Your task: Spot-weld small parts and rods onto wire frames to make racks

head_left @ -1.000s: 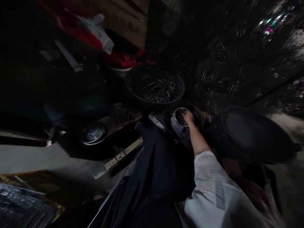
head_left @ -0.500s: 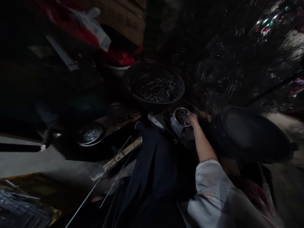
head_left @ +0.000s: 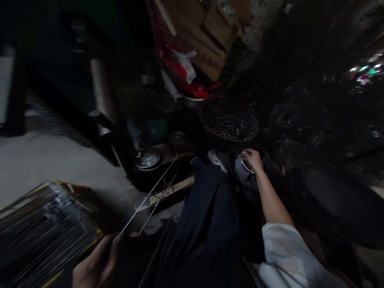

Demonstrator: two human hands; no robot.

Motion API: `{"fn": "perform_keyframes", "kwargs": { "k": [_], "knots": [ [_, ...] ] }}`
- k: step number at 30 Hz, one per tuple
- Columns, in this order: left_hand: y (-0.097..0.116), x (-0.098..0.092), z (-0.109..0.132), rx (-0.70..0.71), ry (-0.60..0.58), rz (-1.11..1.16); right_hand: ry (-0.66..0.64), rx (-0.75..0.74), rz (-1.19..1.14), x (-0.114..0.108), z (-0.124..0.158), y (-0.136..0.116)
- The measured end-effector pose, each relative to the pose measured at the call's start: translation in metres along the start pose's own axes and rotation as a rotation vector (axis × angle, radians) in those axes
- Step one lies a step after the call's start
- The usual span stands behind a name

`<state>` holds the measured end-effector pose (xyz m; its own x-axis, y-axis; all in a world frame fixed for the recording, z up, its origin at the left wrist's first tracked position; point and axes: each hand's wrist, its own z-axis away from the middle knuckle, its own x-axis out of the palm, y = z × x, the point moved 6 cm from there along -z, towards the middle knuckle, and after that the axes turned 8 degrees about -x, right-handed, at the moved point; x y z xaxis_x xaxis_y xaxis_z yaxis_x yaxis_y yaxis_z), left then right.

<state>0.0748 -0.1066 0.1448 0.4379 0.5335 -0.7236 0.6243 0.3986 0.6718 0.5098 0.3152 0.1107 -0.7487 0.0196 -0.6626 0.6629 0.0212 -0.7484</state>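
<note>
R hand point(head_left: 252, 158): fingers bunched together at mouth of transparent plastic jar point(head_left: 243, 170), resting on its rim; can't tell if pinching anything inside. Forearm bare, white sleeve point(head_left: 285, 252) pushed up to above elbow.

L hand point(head_left: 97, 264): low in view, fingers curled, closed around 2 thin metal rods point(head_left: 151, 196). Rods run up & across, w/ far ends over wooden strip point(head_left: 171, 192), near dark trousers point(head_left: 207, 212).

Jar: sits low in dark round container point(head_left: 240, 182), just beside R wrist, tilted; contents dark, too dim to identify.

Nearby:
- Black round basin point(head_left: 231, 138), just past jar, full of loose metal pins or nails.
- Large black tub point(head_left: 333, 200), right of R forearm, contents not visible.
- Round shallow tin point(head_left: 147, 159) of small metal bits, left of trousers, on dark ledge.
- Bundle of long wires point(head_left: 42, 236) on yellow-edged board, lower left, just beside L hand.
- Heap of wire pieces point(head_left: 303, 116), dim, upper right, beyond basin.
- Red plastic bag point(head_left: 195, 90) & cardboard boxes point(head_left: 207, 44), top of view.
- Concrete floor point(head_left: 51, 160), left.
</note>
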Motion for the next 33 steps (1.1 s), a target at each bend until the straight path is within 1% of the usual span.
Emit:
{"fn": "perform_keyframes", "kwargs": {
  "k": [2,4,6,7,8,10,11,13,15,18,22,26,29,33],
  "knots": [
    [0.006,0.0,0.001,0.033,0.002,0.052,-0.135,-0.142,-0.189,0.045,0.021,-0.05],
    [0.008,0.0,0.003,0.012,0.024,0.075,-0.266,-0.285,-0.336,0.096,0.054,-0.1],
    [0.006,-0.001,0.006,-0.014,0.05,0.072,-0.349,-0.365,-0.393,0.145,0.092,-0.141],
    [0.005,-0.002,0.009,-0.024,0.066,0.064,-0.383,-0.369,-0.43,0.168,0.11,-0.157],
    [0.003,-0.004,0.011,-0.034,0.085,0.055,-0.426,-0.35,-0.482,0.192,0.127,-0.17],
    [0.0,-0.008,0.016,-0.051,0.118,0.043,-0.5,-0.249,-0.611,0.232,0.154,-0.188],
    [-0.001,-0.01,0.018,-0.058,0.127,0.042,-0.532,-0.182,-0.677,0.249,0.165,-0.195],
    [-0.003,-0.012,0.022,-0.065,0.14,0.043,-0.579,-0.046,-0.799,0.273,0.181,-0.208],
    [-0.005,-0.014,0.025,-0.063,0.158,0.031,-0.618,0.053,-0.901,0.285,0.192,-0.222],
    [-0.009,-0.016,0.027,-0.06,0.188,0.017,-0.653,0.111,-1.002,0.286,0.202,-0.24],
    [-0.015,-0.019,0.028,-0.092,0.187,0.054,-0.661,0.106,-1.055,0.28,0.21,-0.254],
    [-0.017,-0.021,0.025,-0.166,0.145,0.142,-0.634,0.086,-1.075,0.277,0.21,-0.262],
    [-0.016,-0.022,0.02,-0.198,0.126,0.195,-0.607,0.071,-1.071,0.274,0.207,-0.266],
    [-0.011,-0.023,0.013,-0.193,0.124,0.206,-0.57,0.059,-1.069,0.271,0.201,-0.269]
  ]
}}
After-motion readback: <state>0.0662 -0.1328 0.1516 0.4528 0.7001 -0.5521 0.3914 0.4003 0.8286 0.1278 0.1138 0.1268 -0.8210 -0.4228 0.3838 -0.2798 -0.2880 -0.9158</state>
